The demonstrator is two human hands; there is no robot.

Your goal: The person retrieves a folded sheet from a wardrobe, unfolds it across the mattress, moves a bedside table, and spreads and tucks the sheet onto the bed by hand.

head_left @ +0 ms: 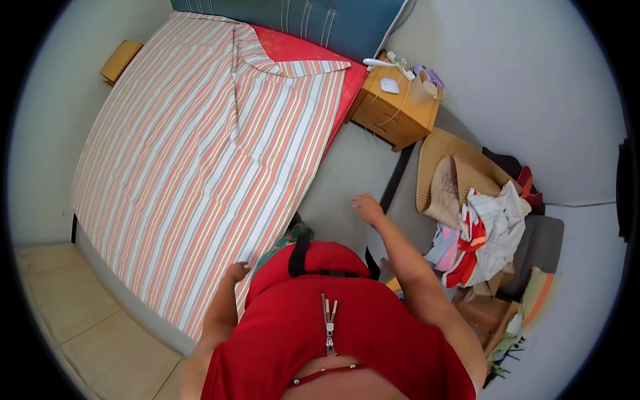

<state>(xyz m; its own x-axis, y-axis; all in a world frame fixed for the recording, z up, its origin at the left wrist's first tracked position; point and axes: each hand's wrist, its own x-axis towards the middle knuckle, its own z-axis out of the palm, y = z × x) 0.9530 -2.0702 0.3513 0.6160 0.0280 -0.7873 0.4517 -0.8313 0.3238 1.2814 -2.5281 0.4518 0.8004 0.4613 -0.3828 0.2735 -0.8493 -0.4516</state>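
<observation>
A striped sheet in white, orange and grey covers most of the bed, with a fold and wrinkles near its upper right corner. Red bedding shows beyond that corner and along the right side. My left hand is at the sheet's near right edge, its fingers bent together; what they hold, if anything, is too small to make out. Over the floor to the right of the bed, my right hand is held out with its fingers apart and nothing in it.
A wooden nightstand beside the headboard carries a white mouse-like object, a cup and cables. At right, a grey sofa holds a rolled woven mat and piled clothes. A striped pillow leans below them.
</observation>
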